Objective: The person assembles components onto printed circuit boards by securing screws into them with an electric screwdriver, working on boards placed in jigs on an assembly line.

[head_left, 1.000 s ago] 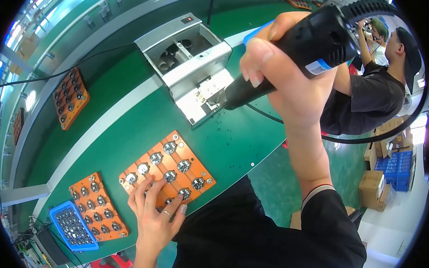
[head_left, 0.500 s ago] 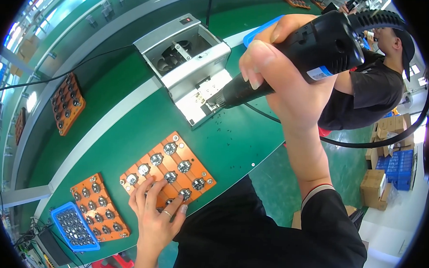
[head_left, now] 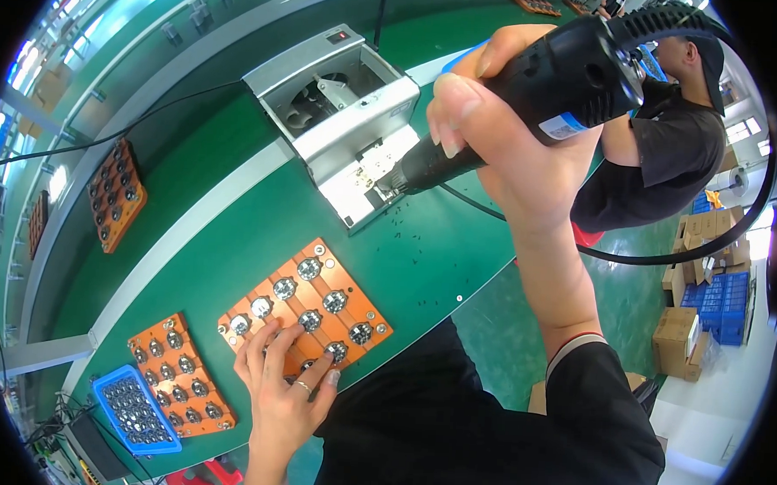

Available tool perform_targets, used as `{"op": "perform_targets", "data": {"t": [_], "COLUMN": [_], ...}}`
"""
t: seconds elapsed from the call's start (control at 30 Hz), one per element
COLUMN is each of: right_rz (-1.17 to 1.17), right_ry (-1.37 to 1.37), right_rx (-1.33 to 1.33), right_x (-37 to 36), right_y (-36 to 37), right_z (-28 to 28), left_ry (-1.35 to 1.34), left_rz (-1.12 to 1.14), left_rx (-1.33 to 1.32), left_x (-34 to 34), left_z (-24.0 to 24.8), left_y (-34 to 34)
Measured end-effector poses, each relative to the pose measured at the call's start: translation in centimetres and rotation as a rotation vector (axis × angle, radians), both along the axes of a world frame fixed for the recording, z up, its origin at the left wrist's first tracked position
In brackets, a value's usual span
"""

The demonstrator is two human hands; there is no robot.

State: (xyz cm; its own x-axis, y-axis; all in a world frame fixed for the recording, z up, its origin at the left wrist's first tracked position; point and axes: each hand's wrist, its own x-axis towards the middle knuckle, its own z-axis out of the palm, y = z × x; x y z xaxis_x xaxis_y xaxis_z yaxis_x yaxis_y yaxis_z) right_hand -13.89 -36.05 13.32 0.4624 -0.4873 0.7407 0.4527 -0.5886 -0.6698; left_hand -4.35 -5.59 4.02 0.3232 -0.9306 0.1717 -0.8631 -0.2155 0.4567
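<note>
My right hand (head_left: pixel 523 136) grips a black corded electric screwdriver (head_left: pixel 556 81), its thumb and fingers wrapped round the body. The screwdriver's tip reaches down to the lit front of a silver screw feeder (head_left: pixel 334 101), where the bit itself is hard to make out. My left hand (head_left: pixel 279 394) lies with fingers spread on an orange fixture plate (head_left: pixel 351 297). Several round circuit parts (head_left: pixel 310 320) sit in the plate's recesses, and some of them are hidden under my fingers. Tiny dark screws (head_left: pixel 397 235) are scattered on the green bench beside the feeder.
A second orange plate (head_left: pixel 179 363) full of round parts lies at left, next to a blue tray (head_left: pixel 171 446) of similar parts. More orange plates (head_left: pixel 130 209) lie beyond the pale rail. A co-worker (head_left: pixel 669 159) sits at right, near cardboard boxes (head_left: pixel 675 333) and blue crates (head_left: pixel 722 309).
The screwdriver body and my right hand have shifted slightly left, with the tip still at the feeder. My left hand stays on the plate. The co-worker has moved a little left.
</note>
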Motion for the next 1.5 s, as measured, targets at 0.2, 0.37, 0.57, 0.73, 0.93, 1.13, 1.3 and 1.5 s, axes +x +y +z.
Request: {"op": "perform_targets", "data": {"t": [0.2,0.37,0.57,0.73,0.93,1.13,1.3,1.5], "right_rz": [0.053,0.071,-0.088,0.103,0.089,0.275,0.271,0.419], "right_ry": [0.043,0.049,0.046,0.020,0.143,-0.082,-0.122,0.042], "right_rx": [-0.011,0.054,0.207,0.033,0.341,0.636,0.690,0.634], "right_x": [0.5,0.7,0.7,0.5,0.6,-1.1,-1.8,-2.3], "right_y": [0.0,0.9,1.1,1.0,1.0,-0.6,4.4,11.4], "right_z": [0.1,0.3,0.7,0.3,2.1,1.2,-0.1,-2.9], "left_ry": [-0.003,-0.006,-0.028,-0.022,-0.021,-0.025,0.008,0.018], "left_rz": [-0.005,0.001,-0.007,-0.003,0.000,-0.013,-0.033,-0.013], "left_rx": [0.001,-0.024,-0.052,-0.057,-0.052,-0.053,-0.046,-0.057], "left_x": [-0.1,-0.2,-0.2,-0.2,-0.2,-0.1,0.8,0.7], "left_z": [0.1,-0.2,-0.5,-0.5,-0.6,-0.3,-1.1,-1.6], "left_y": [-0.2,0.0,0.3,0.2,0.4,0.5,0.8,1.5]}}
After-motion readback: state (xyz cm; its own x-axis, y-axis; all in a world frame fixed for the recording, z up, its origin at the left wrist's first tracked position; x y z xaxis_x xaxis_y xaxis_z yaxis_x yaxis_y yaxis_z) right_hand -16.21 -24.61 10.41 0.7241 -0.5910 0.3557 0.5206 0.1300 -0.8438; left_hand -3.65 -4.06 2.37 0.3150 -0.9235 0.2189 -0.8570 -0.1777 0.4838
